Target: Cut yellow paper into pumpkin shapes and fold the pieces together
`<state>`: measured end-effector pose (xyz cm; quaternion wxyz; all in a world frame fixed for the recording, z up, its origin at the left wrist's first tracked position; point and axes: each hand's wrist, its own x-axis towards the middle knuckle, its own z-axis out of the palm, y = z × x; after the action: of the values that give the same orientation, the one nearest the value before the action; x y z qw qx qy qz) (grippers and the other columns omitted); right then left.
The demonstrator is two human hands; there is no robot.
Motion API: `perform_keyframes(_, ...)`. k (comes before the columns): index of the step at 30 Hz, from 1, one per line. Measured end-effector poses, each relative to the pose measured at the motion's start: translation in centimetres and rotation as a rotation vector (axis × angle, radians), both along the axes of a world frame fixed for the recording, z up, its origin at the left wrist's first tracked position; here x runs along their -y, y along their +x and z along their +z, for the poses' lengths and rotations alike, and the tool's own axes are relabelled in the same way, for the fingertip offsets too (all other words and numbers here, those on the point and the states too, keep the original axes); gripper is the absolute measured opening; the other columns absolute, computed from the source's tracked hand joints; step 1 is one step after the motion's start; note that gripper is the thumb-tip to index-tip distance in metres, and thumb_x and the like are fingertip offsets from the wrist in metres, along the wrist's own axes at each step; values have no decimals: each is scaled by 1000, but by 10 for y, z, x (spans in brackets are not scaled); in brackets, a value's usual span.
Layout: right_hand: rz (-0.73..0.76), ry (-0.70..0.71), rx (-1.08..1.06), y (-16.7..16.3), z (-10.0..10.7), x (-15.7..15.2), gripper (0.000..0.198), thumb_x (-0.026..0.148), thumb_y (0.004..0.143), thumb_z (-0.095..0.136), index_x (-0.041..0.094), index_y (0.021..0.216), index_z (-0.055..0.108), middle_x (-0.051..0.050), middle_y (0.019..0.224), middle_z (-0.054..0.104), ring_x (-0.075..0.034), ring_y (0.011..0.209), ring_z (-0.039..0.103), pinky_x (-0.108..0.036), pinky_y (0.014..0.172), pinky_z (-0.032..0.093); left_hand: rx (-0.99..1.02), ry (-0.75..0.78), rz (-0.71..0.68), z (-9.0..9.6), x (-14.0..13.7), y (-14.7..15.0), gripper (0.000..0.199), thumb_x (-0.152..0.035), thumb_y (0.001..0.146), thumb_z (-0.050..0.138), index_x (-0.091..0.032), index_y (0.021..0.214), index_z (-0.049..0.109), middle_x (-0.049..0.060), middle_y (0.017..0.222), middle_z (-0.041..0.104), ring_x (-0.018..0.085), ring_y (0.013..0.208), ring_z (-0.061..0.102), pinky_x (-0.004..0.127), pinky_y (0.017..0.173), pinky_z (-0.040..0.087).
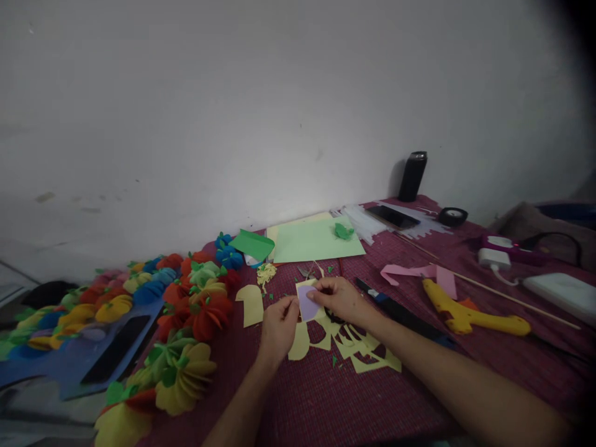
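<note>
The head camera looks forward and down past left hand [279,326] and right hand [342,301] toward a wall [261,118].

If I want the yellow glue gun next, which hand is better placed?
Probably the right hand: the yellow glue gun lies on that side; the left hand is farther, across the purple paper.

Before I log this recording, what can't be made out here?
All in the head view:
Lilac paper: partly covered by the right hand.
Left hand: too small to tell whether it grips that paper.
Dark object below the right hand: mostly hidden by that hand.
Lowest yellow paper pumpkin: cut off by the bottom edge.
White device: cut off by the right edge.
</note>
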<state>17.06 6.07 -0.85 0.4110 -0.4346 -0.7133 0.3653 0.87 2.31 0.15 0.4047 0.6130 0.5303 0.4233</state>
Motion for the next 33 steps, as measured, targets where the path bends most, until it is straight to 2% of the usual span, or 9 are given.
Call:
perform_keyframes(7,-17,21,31,0,1,2,22,31,75,52,15,64,63,2,56,53,-9,51,42,-19,46,30,-39,24,3,-4,-1,1,34,-39,79,41,-14,82,65,2,63,61,14,60,55,22,56,42)
perform_keyframes(15,-6,23,55,-1,-1,1,22,31,75,52,16,63,63,3,55,52,-9,50,42,-19,46,29,-115,45,19,-8,-2,0,35,-43,77,45,-15,77,66,0,57,56,12,53,48,21,49,33)
perform_keyframes(33,5,-30,13,-2,-2,2,23,31,75,51,15,62,61,3,54,49,-8,49,39,-18,45,29,-164,67,32,-7,-2,0,36,-44,77,43,-16,76,67,0,55,56,13,52,47,21,50,32)
